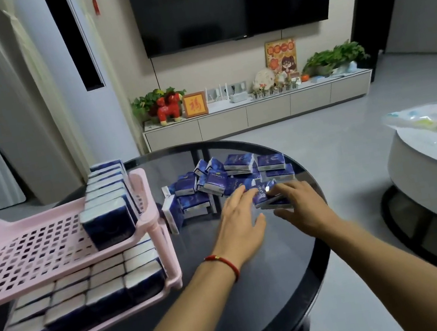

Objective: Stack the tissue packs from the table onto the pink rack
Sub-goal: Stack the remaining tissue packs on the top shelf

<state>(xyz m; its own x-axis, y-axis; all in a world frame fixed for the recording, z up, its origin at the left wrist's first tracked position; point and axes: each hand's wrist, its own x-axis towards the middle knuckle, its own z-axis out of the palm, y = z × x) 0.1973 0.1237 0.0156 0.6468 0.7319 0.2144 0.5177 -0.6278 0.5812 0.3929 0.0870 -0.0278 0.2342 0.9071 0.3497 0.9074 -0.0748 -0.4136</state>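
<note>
Both hands are out over the round dark counter (262, 289). The right hand (301, 204) has its fingers on top of two blue packs (270, 195) at the near edge of the pile, with the thumb below them. The left hand (239, 217) lies flat and spread wide, its fingertips touching the same packs from the left (there is a red string on that wrist). I cannot tell if the packs are lifted or just pressed down.

Behind the hands is the pile (228, 178) of loose blue packs, all jumbled. To the left stands the pink rack (145, 189). Its top shelf has one row of packs (107, 202) along the right side. The bottom shelf is full of packs.
</note>
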